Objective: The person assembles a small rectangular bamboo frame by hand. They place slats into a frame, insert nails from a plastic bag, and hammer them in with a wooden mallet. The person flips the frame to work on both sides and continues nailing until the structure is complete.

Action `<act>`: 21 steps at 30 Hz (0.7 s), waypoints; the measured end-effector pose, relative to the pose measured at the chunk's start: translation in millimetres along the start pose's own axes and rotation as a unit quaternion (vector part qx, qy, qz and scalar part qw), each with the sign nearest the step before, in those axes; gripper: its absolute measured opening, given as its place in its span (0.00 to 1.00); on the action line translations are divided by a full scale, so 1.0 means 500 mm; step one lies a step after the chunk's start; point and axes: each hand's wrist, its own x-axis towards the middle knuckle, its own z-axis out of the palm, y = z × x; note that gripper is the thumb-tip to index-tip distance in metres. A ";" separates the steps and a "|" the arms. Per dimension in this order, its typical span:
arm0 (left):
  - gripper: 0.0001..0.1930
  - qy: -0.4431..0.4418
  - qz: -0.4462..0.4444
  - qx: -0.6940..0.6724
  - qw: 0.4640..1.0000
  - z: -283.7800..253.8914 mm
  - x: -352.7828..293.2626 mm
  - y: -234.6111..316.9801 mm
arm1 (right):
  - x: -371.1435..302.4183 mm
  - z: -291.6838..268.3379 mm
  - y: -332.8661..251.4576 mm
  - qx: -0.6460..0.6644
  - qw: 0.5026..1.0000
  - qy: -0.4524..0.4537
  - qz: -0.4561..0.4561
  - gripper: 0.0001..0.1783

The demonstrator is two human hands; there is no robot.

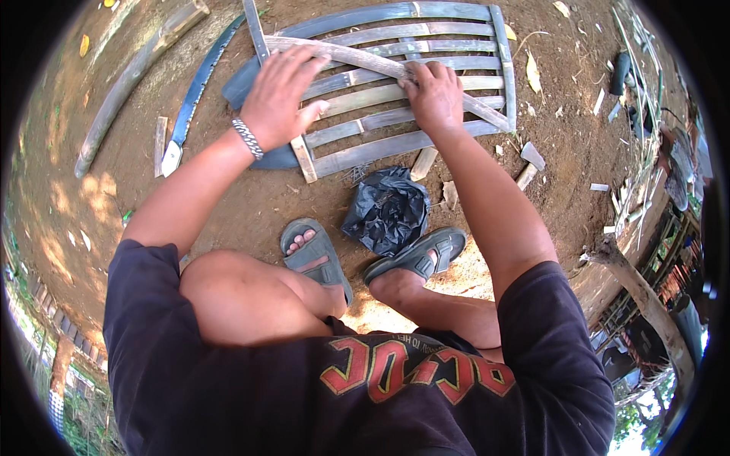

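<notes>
With left grip (278, 93) spread wide on and right grip (439, 99) curled round a diagonal strip (365, 58) across a slatted panel (365, 99).

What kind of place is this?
It looks like an outdoor yard used for woodwork: there's bare dirt ground, with a toothed saw and a slatted bamboo frame lying on it.
</notes>
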 end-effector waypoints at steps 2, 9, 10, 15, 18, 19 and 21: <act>0.39 -0.041 0.016 0.016 0.999 0.024 0.030 0.026 | -0.002 0.000 0.011 0.040 0.999 -0.005 0.001 0.23; 0.30 -0.071 0.038 0.033 0.996 0.069 0.128 0.044 | -0.094 -0.051 0.139 0.081 0.986 0.085 0.115 0.28; 0.29 -0.074 0.037 0.030 0.996 0.075 0.136 0.037 | -0.107 -0.051 0.152 0.069 0.986 0.066 0.136 0.27; 0.27 -0.056 0.056 0.038 0.996 0.099 0.156 0.029 | -0.138 -0.035 0.182 0.055 0.985 0.081 0.144 0.26; 0.28 -0.047 0.059 0.030 0.997 0.104 0.171 0.036 | -0.126 -0.029 0.175 0.074 0.980 0.102 0.153 0.25; 0.28 -0.038 0.058 0.034 0.997 0.108 0.176 0.040 | -0.118 -0.031 0.170 0.080 0.979 0.102 0.160 0.25; 0.28 -0.020 0.056 0.044 0.997 0.118 0.195 0.050 | -0.095 -0.033 0.156 0.088 0.976 0.117 0.161 0.24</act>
